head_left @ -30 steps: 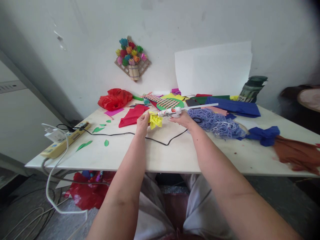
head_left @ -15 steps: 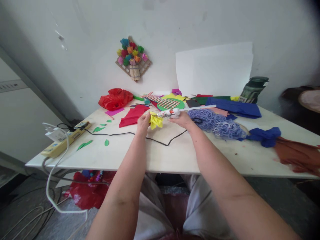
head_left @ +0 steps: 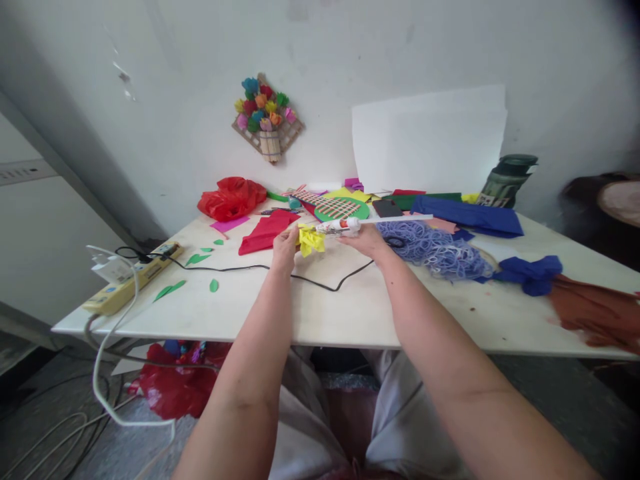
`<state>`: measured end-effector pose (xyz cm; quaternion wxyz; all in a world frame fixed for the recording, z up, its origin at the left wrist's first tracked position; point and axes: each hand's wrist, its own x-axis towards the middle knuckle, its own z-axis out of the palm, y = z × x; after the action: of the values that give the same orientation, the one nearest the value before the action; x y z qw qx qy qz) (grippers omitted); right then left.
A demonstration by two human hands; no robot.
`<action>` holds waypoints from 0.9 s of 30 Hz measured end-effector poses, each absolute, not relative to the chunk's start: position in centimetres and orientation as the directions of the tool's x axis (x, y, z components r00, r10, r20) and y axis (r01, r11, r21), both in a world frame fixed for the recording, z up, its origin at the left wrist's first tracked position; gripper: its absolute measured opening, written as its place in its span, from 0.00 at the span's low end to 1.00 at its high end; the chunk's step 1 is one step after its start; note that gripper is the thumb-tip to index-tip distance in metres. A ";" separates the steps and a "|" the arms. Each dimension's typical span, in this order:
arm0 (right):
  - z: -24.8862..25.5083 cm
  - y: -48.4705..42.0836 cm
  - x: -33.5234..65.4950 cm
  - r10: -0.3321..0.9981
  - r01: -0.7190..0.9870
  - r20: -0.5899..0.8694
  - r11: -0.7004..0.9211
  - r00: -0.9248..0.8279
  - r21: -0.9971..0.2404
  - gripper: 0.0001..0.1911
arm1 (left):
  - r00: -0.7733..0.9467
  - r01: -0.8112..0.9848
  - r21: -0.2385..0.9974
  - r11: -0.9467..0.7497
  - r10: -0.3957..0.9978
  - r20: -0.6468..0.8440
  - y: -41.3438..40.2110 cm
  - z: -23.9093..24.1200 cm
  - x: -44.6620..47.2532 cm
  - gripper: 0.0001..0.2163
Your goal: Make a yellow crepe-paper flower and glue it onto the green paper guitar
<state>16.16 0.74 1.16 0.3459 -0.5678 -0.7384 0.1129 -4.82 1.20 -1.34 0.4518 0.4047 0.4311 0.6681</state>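
Observation:
My left hand (head_left: 285, 248) pinches a crumpled piece of yellow paper (head_left: 311, 240) above the white table (head_left: 350, 300). My right hand (head_left: 367, 240) is closed round a white glue gun (head_left: 343, 226), whose tip points left at the yellow paper. A long white glue stick (head_left: 400, 218) juts out of the gun's back to the right. A black cord (head_left: 300, 277) trails across the table below both hands.
Red paper (head_left: 265, 231) and a red plastic bag (head_left: 231, 197) lie at the back left, green paper leaves (head_left: 170, 291) and a power strip (head_left: 125, 283) at the left. Purple rubber bands (head_left: 435, 247), blue cloth (head_left: 530, 273) and brown paper (head_left: 595, 310) lie at the right. A woven paper piece (head_left: 335, 205) lies behind.
Both hands, with the yellow paper and the glue gun, have stayed almost in place; the view has only shifted slightly.

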 end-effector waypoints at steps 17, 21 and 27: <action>0.8 0.2 16.3 0.903 0.855 0.347 0.376 -0.253 -0.357 0.21 | -0.482 -0.364 0.853 -0.373 0.860 0.171 1.0 -0.8 -6.5 0.18; -0.3 0.8 15.6 0.890 0.860 0.275 0.434 -0.364 -0.267 0.25 | -0.425 -0.359 0.855 -0.373 0.882 0.206 1.1 -0.9 -6.3 0.19; -1.6 2.0 14.2 0.859 0.852 0.263 0.491 -0.439 -0.183 0.24 | -0.287 -0.349 0.879 -0.326 0.930 0.231 1.1 -1.1 -6.0 0.18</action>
<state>14.17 1.99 -1.62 0.1620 -0.5045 -0.8480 0.0115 -5.96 1.07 -1.05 0.4486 0.3942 0.3683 0.7125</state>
